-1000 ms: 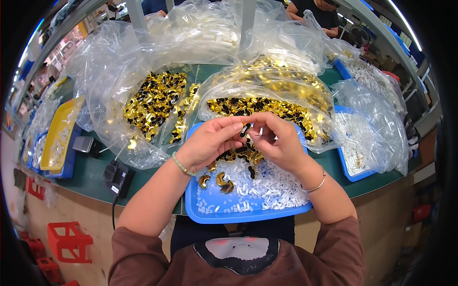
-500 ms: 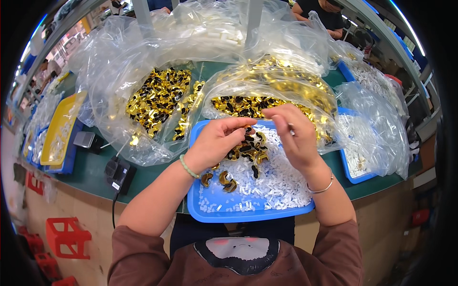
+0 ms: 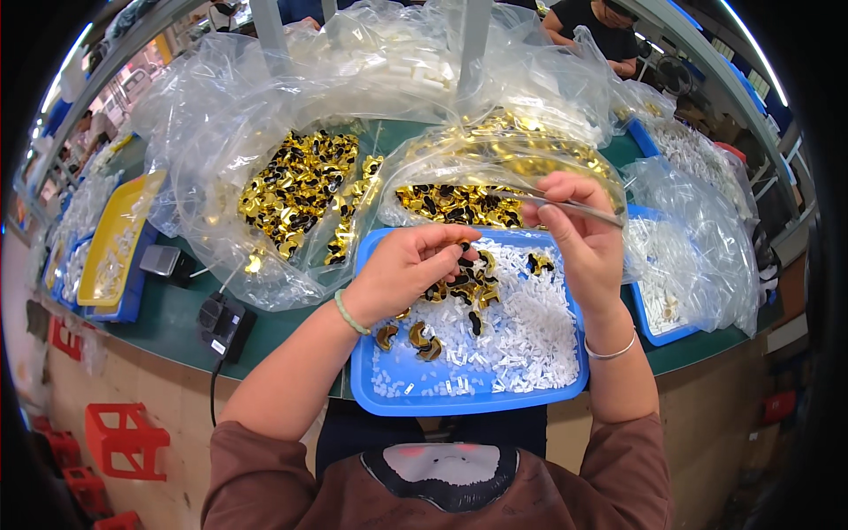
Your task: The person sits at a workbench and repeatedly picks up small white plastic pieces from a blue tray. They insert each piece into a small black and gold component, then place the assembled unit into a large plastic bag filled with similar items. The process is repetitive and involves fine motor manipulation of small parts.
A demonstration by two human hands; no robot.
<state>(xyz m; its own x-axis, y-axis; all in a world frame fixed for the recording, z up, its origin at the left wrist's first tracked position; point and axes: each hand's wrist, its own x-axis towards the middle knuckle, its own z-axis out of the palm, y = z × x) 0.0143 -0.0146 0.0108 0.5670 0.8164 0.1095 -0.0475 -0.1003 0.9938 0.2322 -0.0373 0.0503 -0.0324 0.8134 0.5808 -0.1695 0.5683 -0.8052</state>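
My left hand is over the back left of a blue tray, its thumb and forefinger pinching a small gold-and-black curved piece. Metal tweezers are gripped in my right hand, above the tray's back right corner, with the tips pointing left. Small white strips cover much of the tray. A heap of gold-and-black curved pieces lies on them below my left fingers. A few more gold pieces rest at the tray's left side, and another small group is near my right wrist.
Behind the tray, clear plastic bags hold gold-and-black pieces. Another blue tray stands to the right, partly under plastic. On the left are a black power adapter with a cord and a yellow tray. A person sits across the bench.
My right hand has moved right, away from my left fingers, and turned so the tweezers show. Gold pieces at the tray's right side are now uncovered. My left hand keeps its pinch.
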